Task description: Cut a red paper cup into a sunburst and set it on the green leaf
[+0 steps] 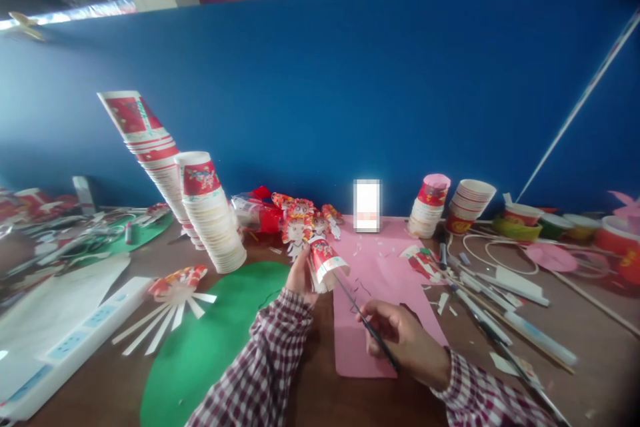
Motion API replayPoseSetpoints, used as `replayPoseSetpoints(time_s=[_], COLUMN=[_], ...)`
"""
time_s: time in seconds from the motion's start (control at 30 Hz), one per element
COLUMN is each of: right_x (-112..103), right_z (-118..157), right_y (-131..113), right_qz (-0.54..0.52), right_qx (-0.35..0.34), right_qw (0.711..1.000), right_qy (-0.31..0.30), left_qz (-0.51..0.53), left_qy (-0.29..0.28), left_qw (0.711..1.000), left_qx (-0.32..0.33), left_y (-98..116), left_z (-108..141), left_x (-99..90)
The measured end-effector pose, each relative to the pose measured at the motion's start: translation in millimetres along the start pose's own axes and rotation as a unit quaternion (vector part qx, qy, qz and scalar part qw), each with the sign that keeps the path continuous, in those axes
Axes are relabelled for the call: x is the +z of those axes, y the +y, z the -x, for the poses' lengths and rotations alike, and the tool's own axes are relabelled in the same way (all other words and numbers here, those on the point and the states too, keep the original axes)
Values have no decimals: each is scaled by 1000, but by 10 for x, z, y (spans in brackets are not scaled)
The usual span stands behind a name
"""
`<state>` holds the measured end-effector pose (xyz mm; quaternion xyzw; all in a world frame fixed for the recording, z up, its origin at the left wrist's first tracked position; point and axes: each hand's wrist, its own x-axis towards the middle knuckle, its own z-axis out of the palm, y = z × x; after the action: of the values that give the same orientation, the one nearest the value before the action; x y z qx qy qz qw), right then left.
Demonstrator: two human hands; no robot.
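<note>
A red and white paper cup [327,259] is held by my left hand [299,277], its open rim tilted down to the right. My right hand [395,330] grips a thin dark tool [373,331], its tip reaching the cup's rim; whether it is a brush or a pen I cannot tell. Beneath the tool lies pink paper [360,357] with small scraps on it. Just behind the cup are several red and orange cut-out figures [299,221].
Tall stacks of paper cups [213,227] stand at the left, near a green sheet [200,353], a fringed paper piece [175,293] and a white power strip [83,347]. Shorter cup stacks [467,207], pens [485,313] and cables lie right. A blue partition [320,93] rises behind.
</note>
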<state>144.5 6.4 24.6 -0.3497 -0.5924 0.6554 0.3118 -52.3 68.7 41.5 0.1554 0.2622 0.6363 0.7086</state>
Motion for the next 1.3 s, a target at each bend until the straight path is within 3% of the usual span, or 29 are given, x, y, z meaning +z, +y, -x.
replayPoseSetpoints(time_s=[0.13,0.33,0.57,1.3], right_x=[-18,-55,-53,-43], right_z=[-9,-11,0,-7], right_y=[16,37,7,-27], right_qz=[2,-20,-16,-7], right_qx=[-1,13,18,25], right_qw=[1000,999,999,999], right_qy=[18,30,33,44], left_qz=[-34,-58,-79,-77], left_qy=[29,3,35,9], left_qw=[999,998,996,997], left_qx=[-10,-16,-19,3], left_y=[-27,-59,-93,-154], left_z=[41,49,64,41], left_x=[51,48,80,40])
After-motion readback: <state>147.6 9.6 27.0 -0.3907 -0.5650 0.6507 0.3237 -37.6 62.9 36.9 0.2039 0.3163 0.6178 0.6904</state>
